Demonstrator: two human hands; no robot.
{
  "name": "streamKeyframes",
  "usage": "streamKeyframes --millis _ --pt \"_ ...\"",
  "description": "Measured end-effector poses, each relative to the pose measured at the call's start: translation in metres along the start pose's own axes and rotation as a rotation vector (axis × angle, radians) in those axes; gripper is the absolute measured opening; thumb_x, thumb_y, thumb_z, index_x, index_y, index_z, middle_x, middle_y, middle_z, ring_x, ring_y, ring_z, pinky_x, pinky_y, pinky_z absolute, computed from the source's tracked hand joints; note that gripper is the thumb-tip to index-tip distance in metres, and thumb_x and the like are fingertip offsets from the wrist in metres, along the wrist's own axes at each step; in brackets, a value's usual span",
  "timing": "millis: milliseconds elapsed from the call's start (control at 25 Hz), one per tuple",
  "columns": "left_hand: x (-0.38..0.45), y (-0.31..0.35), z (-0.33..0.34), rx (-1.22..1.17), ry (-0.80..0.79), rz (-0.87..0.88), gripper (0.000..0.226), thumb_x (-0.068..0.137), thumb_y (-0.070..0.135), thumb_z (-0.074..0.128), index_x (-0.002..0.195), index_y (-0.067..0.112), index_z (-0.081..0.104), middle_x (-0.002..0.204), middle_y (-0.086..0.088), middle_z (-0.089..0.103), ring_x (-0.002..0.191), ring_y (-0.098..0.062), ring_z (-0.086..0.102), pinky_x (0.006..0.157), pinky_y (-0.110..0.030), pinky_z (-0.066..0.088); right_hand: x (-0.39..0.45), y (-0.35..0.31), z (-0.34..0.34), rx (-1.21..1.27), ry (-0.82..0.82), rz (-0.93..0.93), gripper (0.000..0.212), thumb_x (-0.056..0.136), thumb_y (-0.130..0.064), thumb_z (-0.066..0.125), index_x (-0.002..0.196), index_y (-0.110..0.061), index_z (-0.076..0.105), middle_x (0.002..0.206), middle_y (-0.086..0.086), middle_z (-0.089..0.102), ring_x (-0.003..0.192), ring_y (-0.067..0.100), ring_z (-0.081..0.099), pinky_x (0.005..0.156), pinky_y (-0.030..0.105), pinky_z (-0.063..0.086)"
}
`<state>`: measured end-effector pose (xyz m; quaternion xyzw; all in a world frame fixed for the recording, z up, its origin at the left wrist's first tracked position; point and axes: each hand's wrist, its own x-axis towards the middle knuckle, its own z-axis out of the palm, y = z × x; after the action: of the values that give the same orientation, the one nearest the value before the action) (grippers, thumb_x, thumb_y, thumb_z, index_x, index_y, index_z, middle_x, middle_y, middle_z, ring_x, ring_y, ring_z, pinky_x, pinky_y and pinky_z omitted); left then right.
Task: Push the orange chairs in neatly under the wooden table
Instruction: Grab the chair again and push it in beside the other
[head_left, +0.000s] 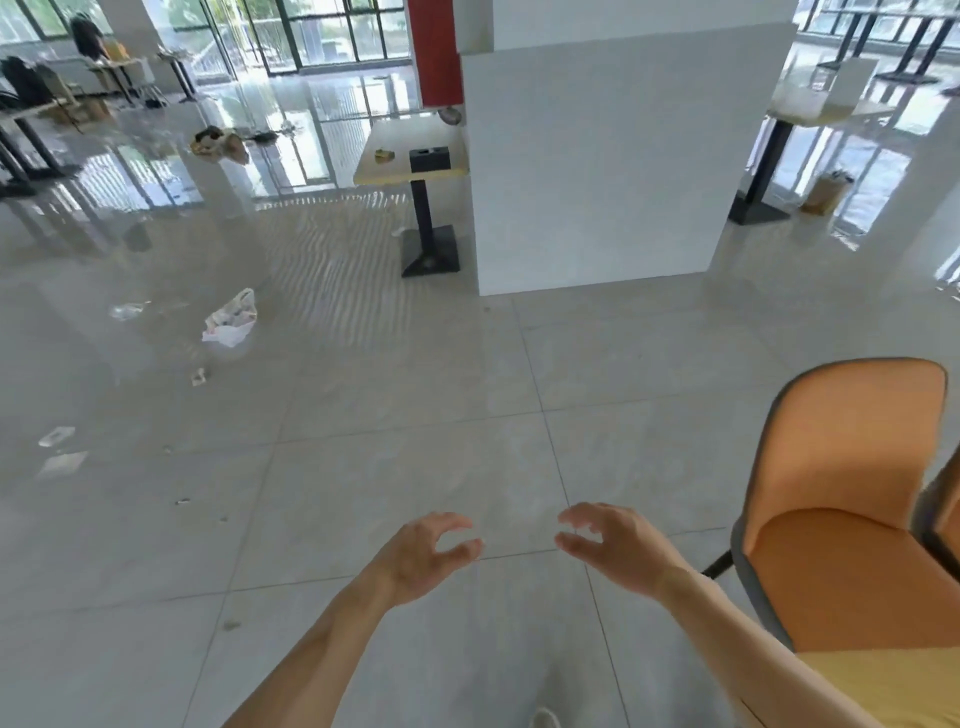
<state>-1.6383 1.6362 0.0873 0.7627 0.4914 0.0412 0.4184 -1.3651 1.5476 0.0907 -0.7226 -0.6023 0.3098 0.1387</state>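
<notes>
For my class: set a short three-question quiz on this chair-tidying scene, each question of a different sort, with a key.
1. True or false: the right hand grips the orange chair.
2. The white plastic bag lies on: A the floor, B the wooden table, C the chair seat?
3. Fill in: both hands hold ____.

Key: 1 false, it hangs apart from the chair, as does the left hand; 2 A; 3 nothing.

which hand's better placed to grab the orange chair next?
Right. The right hand hovers nearer the orange chair, which sits at the person's right. The left hand is farther, across the body. Both hold nothing, fingers loosely curled.
</notes>
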Motion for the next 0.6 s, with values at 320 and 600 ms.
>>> streamKeyframes --millis 320,600 --pt "0.169 0.045 -0.044 0.022 -0.084 0.08 0.051 0.086 0.061 0.059 0.127 0.031 0.06 0.132 0.02 0.056 0.117 0.009 0.045 0.091 -0.006 0.029 0.116 0.038 -0.078 -0.026 0.081 0.095 0.044 0.089 -0.063 0.051 0.124 -0.038 0.059 0.125 -0.016 0.061 0.112 0.005 0.057 0.095 0.031 0.046" --pt "0.339 0.066 -0.08 0.042 -0.221 0.157 0.071 0.066 0.082 0.051 0.122 0.039 0.062 0.124 0.022 0.06 0.119 0.002 0.052 0.097 -0.021 0.036 0.225 0.064 -0.127 -0.015 0.14 0.251 0.043 0.09 -0.063 0.051 0.126 -0.04 0.058 0.127 -0.016 0.06 0.113 0.006 0.057 0.096 0.032 0.047"
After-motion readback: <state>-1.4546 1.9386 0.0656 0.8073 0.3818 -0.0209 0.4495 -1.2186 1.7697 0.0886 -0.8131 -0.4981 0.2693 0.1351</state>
